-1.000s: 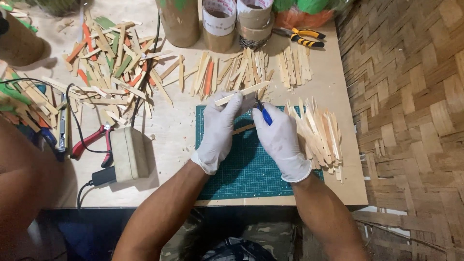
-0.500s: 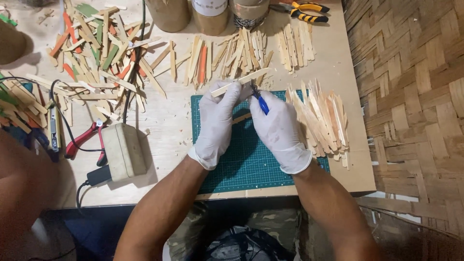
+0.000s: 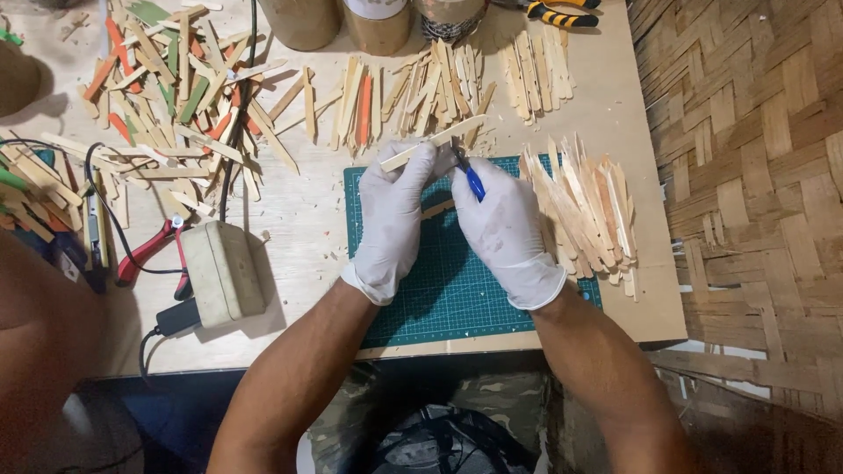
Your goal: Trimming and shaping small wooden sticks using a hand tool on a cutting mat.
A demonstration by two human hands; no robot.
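Both gloved hands sit slightly higher on the green mat (image 3: 439, 290) than a second ago. The left hand (image 3: 391, 219) pinches a pale stick (image 3: 435, 143), still slanted over the mat's top edge. The right hand (image 3: 500, 224) grips a blue knife (image 3: 472, 180), its tip at the stick; the trimming goes on. Beyond lie heaps of sticks (image 3: 184, 79).

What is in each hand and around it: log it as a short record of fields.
left hand: white-gloved left hand grips a flat pale wooden stick
right hand: white-gloved right hand holds a blue-handled cutting tool at the stick
surface: green gridded cutting mat on a light wooden table
right of mat: heap of pale cut wooden slivers
left of mat: beige box-shaped device, red-handled pliers
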